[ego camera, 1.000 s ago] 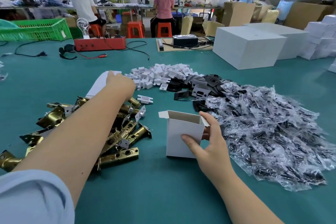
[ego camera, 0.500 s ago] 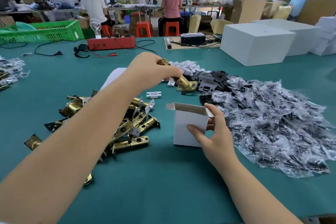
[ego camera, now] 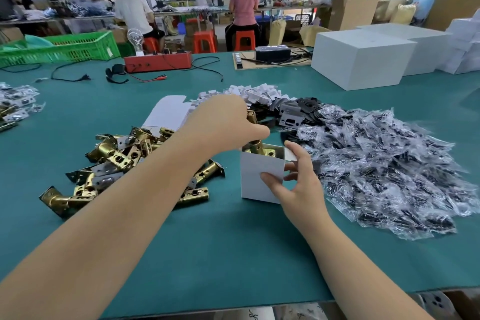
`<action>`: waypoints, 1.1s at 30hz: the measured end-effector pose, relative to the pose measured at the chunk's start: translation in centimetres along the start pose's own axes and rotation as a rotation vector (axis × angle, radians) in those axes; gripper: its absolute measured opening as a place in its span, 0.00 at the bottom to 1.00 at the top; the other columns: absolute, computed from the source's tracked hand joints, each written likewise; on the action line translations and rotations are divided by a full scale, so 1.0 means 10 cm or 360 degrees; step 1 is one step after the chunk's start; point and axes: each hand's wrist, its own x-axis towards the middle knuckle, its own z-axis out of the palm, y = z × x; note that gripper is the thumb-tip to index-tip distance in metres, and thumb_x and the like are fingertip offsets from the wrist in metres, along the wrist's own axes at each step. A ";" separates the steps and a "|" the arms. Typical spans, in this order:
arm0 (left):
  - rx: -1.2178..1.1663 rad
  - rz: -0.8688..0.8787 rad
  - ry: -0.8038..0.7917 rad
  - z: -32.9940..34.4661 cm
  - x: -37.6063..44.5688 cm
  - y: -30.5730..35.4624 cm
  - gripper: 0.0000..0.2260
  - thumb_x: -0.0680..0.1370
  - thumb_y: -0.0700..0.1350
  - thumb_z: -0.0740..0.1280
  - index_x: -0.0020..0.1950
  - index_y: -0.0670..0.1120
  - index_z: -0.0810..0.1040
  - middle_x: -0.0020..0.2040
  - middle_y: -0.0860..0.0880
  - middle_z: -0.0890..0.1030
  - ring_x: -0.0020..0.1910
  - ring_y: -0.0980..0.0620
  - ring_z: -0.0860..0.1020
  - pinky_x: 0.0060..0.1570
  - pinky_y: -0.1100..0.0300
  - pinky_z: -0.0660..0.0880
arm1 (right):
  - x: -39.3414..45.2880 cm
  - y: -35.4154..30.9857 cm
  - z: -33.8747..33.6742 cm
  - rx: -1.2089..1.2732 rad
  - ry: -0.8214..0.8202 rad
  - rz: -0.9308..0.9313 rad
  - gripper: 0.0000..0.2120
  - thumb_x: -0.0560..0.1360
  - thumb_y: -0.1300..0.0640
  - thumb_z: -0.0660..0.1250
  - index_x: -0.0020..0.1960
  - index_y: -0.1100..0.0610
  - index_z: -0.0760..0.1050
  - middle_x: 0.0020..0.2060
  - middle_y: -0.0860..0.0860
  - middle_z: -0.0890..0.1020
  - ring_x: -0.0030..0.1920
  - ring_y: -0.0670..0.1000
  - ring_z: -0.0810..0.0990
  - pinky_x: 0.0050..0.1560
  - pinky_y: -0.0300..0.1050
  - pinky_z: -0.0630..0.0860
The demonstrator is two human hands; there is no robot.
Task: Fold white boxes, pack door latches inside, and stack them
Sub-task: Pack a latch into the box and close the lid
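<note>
The green table [ego camera: 233, 254] is carrying the whole packing station, its supplies lying in separate heaps within arm's reach. To the right, a broad mound of clear bagged parts [ego camera: 384, 166] is spreading beside the work spot; to the left, a pile of brass door latches [ego camera: 122, 158] is lying loose, near enough for the left hand to draw from. Beyond both, small white inserts [ego camera: 259, 91] and black plates [ego camera: 309, 106] are forming a band, with flat box blanks [ego camera: 166, 112] lying behind the latch pile.

Between the heaps, one folded white box [ego camera: 259, 176] is standing upright on the table, its top open. The right hand [ego camera: 298, 184] is steadying it, thumb pressing the near face and fingers curling round the far side wall, probably so the light carton is not tipping under the load. The left hand [ego camera: 228, 125] is pinching a single door latch [ego camera: 255, 147], its grip closing round the upper part while the lower end is entering the box mouth. Judged from this, packing is under way; closing and stacking are not yet done.
</note>
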 end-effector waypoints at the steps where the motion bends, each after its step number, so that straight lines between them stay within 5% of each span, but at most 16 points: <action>1: 0.0057 -0.0014 -0.0005 0.00 0.01 -0.01 0.20 0.71 0.58 0.66 0.29 0.46 0.64 0.25 0.52 0.66 0.23 0.54 0.64 0.24 0.65 0.58 | 0.00 0.00 0.00 -0.0008 -0.0006 -0.0006 0.32 0.70 0.47 0.73 0.56 0.21 0.56 0.45 0.36 0.75 0.46 0.35 0.74 0.39 0.25 0.70; 4: 0.0173 0.0072 -0.0145 0.11 0.03 0.01 0.23 0.73 0.61 0.65 0.29 0.45 0.65 0.26 0.51 0.67 0.25 0.52 0.66 0.27 0.63 0.60 | 0.00 -0.02 0.00 -0.0005 -0.0012 -0.0021 0.31 0.71 0.48 0.73 0.56 0.21 0.57 0.45 0.36 0.75 0.47 0.35 0.74 0.41 0.23 0.68; 7: 0.0510 0.0273 -0.0108 0.31 0.02 0.04 0.30 0.76 0.69 0.52 0.28 0.45 0.66 0.26 0.51 0.69 0.26 0.52 0.69 0.27 0.62 0.60 | 0.00 -0.03 0.00 0.0016 -0.0021 -0.0025 0.29 0.71 0.49 0.73 0.57 0.25 0.59 0.46 0.36 0.75 0.46 0.36 0.74 0.42 0.24 0.68; 10: 0.0187 0.0224 -0.0028 0.36 0.13 -0.06 0.32 0.78 0.68 0.45 0.28 0.45 0.67 0.26 0.48 0.71 0.27 0.49 0.72 0.27 0.59 0.63 | 0.00 -0.03 0.00 0.0036 -0.0025 -0.0020 0.29 0.71 0.50 0.73 0.58 0.27 0.60 0.47 0.37 0.75 0.46 0.37 0.74 0.43 0.24 0.68; 13: -0.0212 -0.0031 -0.0040 0.44 0.45 -0.38 0.24 0.82 0.53 0.52 0.41 0.38 0.77 0.41 0.40 0.81 0.42 0.43 0.78 0.41 0.52 0.73 | 0.00 -0.03 -0.01 0.0035 -0.0054 -0.0010 0.30 0.72 0.51 0.73 0.59 0.27 0.58 0.47 0.38 0.75 0.46 0.37 0.74 0.43 0.24 0.69; 16: -0.0073 -0.0276 -0.0253 0.69 0.65 -0.68 0.13 0.80 0.45 0.58 0.57 0.41 0.79 0.56 0.42 0.81 0.54 0.43 0.78 0.50 0.54 0.73 | -0.01 -0.05 -0.02 0.0025 -0.0058 -0.0020 0.30 0.72 0.52 0.73 0.59 0.28 0.59 0.47 0.37 0.74 0.47 0.36 0.74 0.43 0.23 0.67; 19: 0.0096 -0.0340 -0.0221 0.89 0.79 -0.78 0.16 0.80 0.44 0.59 0.67 0.47 0.72 0.62 0.43 0.77 0.60 0.42 0.74 0.54 0.53 0.72 | -0.02 -0.05 -0.01 0.0009 -0.0053 -0.0044 0.29 0.72 0.54 0.73 0.59 0.30 0.60 0.49 0.36 0.74 0.48 0.35 0.73 0.44 0.22 0.66; 22: 0.0412 -0.0183 -0.0122 0.95 0.98 -0.74 0.15 0.78 0.41 0.60 0.63 0.48 0.76 0.59 0.45 0.79 0.58 0.43 0.76 0.52 0.54 0.72 | -0.01 -0.05 0.00 0.0012 -0.0046 -0.0052 0.28 0.71 0.53 0.74 0.58 0.29 0.62 0.49 0.33 0.74 0.49 0.34 0.73 0.45 0.22 0.66; 24: 0.0571 -0.0158 -0.0306 0.99 1.05 -0.74 0.11 0.78 0.40 0.60 0.58 0.45 0.76 0.57 0.45 0.80 0.53 0.44 0.77 0.47 0.55 0.72 | -0.01 -0.05 0.00 0.0022 -0.0044 -0.0053 0.29 0.71 0.52 0.74 0.58 0.29 0.62 0.49 0.32 0.74 0.49 0.34 0.73 0.46 0.22 0.66; 27: 0.0548 -0.0180 -0.0546 1.13 1.11 -0.81 0.10 0.78 0.38 0.58 0.56 0.41 0.75 0.56 0.43 0.79 0.51 0.43 0.76 0.50 0.51 0.76 | -0.01 -0.05 -0.01 0.0012 -0.0053 -0.0064 0.30 0.71 0.51 0.73 0.58 0.24 0.59 0.50 0.28 0.73 0.50 0.33 0.73 0.46 0.22 0.66; 31: 0.0531 -0.0275 -0.0504 1.29 1.11 -0.87 0.12 0.78 0.42 0.58 0.61 0.44 0.72 0.61 0.43 0.75 0.60 0.42 0.73 0.52 0.50 0.70 | 0.01 -0.05 0.00 -0.0017 -0.0048 -0.0076 0.33 0.71 0.50 0.73 0.56 0.19 0.57 0.51 0.25 0.71 0.51 0.33 0.72 0.46 0.21 0.66; 33: 0.0424 -0.0329 -0.0543 1.33 1.12 -0.90 0.07 0.79 0.45 0.58 0.52 0.44 0.73 0.59 0.43 0.76 0.56 0.42 0.74 0.54 0.50 0.71 | 0.02 -0.04 0.00 -0.0020 -0.0045 -0.0078 0.33 0.71 0.49 0.73 0.57 0.19 0.56 0.52 0.27 0.71 0.51 0.34 0.72 0.46 0.22 0.66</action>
